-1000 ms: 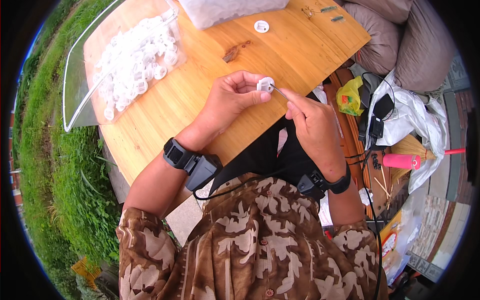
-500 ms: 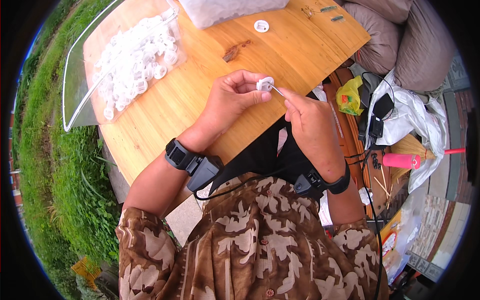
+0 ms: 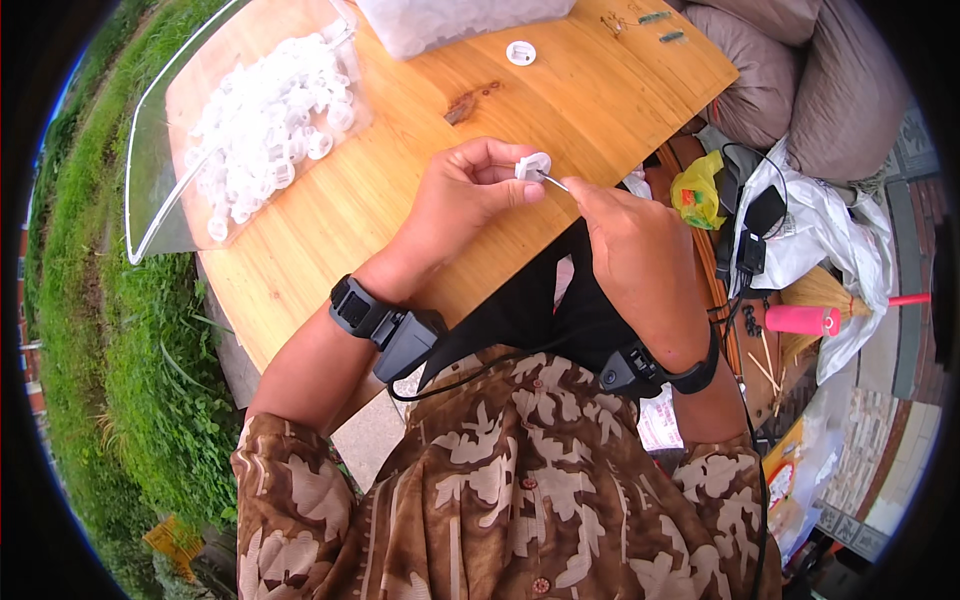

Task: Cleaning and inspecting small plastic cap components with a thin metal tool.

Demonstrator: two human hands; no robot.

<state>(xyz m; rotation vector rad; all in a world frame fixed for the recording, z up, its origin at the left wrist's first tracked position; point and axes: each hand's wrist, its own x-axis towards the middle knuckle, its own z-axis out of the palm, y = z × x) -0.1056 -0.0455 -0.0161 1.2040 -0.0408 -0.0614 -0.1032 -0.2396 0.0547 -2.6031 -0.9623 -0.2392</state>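
Between the thumb and fingers of my left hand (image 3: pixel 470 187) is a small round white plastic part (image 3: pixel 534 166), held above the table's near edge. My right hand (image 3: pixel 640 240) is closed around a thin metal screwdriver-like tool (image 3: pixel 553 181); its handle is hidden in my palm. The tool's tip meets the open face of the white part. A similar white disc (image 3: pixel 521 53) lies alone on the wooden table (image 3: pixel 400 150), beyond my hands. To the left, a heap of white plastic parts (image 3: pixel 265 130) rests in a clear plastic bin.
A translucent tub (image 3: pixel 460 25) of white pieces stands at the table's far side. Small green strips (image 3: pixel 655 18) lie near the far right corner. Full grey sacks (image 3: pixel 850 90), a yellow bag (image 3: pixel 698 190), a pink cylinder (image 3: pixel 803 320) and cables are to the right. Grass borders the left.
My right hand has shifted slightly right and its wrist has turned, with the tool still at the white part. The part is tilted a little differently; my left hand is nearly still.
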